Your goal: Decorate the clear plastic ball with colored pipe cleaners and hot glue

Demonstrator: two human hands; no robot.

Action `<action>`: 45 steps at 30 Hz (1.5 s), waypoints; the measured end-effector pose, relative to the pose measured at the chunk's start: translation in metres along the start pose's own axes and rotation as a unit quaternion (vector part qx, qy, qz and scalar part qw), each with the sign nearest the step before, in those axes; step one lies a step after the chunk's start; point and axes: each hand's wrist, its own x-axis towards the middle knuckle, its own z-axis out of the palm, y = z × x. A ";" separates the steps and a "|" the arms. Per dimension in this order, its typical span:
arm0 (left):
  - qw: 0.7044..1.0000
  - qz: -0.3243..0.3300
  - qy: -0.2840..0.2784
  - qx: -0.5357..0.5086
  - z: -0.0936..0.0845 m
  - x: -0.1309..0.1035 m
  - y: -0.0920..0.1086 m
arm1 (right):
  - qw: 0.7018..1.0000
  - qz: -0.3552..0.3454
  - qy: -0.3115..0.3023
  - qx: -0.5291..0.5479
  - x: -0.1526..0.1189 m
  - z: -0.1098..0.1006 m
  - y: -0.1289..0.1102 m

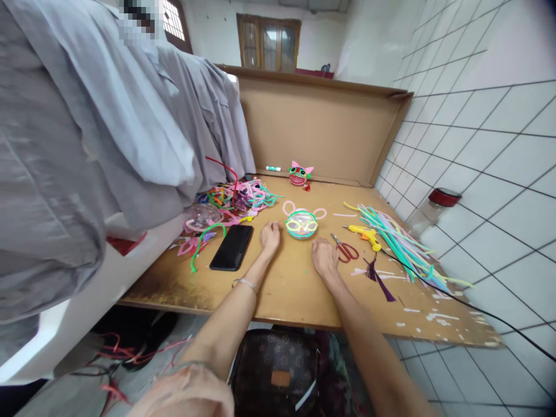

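Between and just beyond my two hands, a clear round container wrapped in green and yellow pipe cleaners has two pink loops like ears. My left hand rests on the wooden table to its left, fingers curled, nothing visible in it. To its right my right hand lies on the table in a loose fist, also with nothing visible in it. Red-handled scissors lie beside my right hand, with a yellow glue gun past them. A black phone is left of my left hand.
Pipe cleaners lie in a bundle at the right, near a lidded jar. A tangled pile sits at the left. A finished-looking pink-eared figure and a marker stand by the cardboard. Purple tassel lies front right.
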 end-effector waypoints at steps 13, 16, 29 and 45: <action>0.998 -0.036 0.017 -0.052 0.015 0.019 0.006 | 0.994 0.096 0.031 0.044 0.030 0.007 0.004; 0.995 -0.031 0.033 -0.091 0.020 0.021 0.004 | 0.986 0.101 0.080 0.109 0.028 0.011 0.009; 0.949 0.050 0.086 -0.298 0.012 0.013 0.016 | 0.918 -0.038 0.270 0.288 0.047 -0.027 -0.033; 0.961 0.083 0.044 -0.259 0.010 0.018 0.015 | 0.978 -0.031 0.156 0.134 0.086 -0.031 -0.074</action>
